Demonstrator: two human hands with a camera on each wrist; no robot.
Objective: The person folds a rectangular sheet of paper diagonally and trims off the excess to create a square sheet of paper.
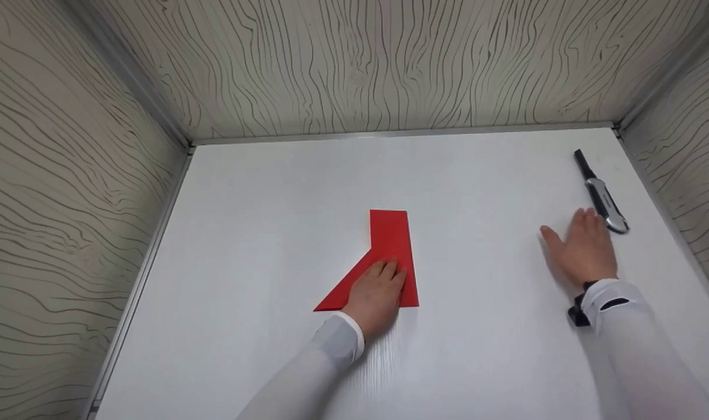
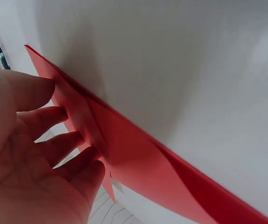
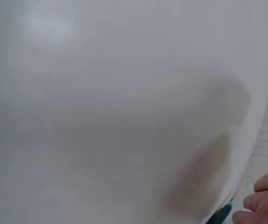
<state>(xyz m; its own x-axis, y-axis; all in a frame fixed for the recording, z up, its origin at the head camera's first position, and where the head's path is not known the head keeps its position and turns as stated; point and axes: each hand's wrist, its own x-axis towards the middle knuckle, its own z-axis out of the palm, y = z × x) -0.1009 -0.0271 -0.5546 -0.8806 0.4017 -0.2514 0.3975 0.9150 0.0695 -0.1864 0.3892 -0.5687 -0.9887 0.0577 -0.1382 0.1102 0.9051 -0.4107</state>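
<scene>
A folded red sheet of paper (image 1: 389,230) lies flat mid-table, with a straight upright strip and a slanted flap running to the lower left. My left hand (image 1: 377,294) rests on its lower part with the fingers slightly bent. The left wrist view shows that same hand (image 2: 45,149) at the paper (image 2: 134,149), whose near edge has open folds. On the right side, my right hand (image 1: 584,248) has extended fingers and its thumb spread away. Its fingertips are beside or over the lower end of a slim tool (image 1: 604,201) with a black tip and silver-and-black handle.
The white tabletop (image 1: 261,233) is bounded by a metal strip at the back and left. Wood-grain panels (image 1: 354,70) rise behind it and at both sides. A black strap device (image 1: 579,312) sits at my right wrist.
</scene>
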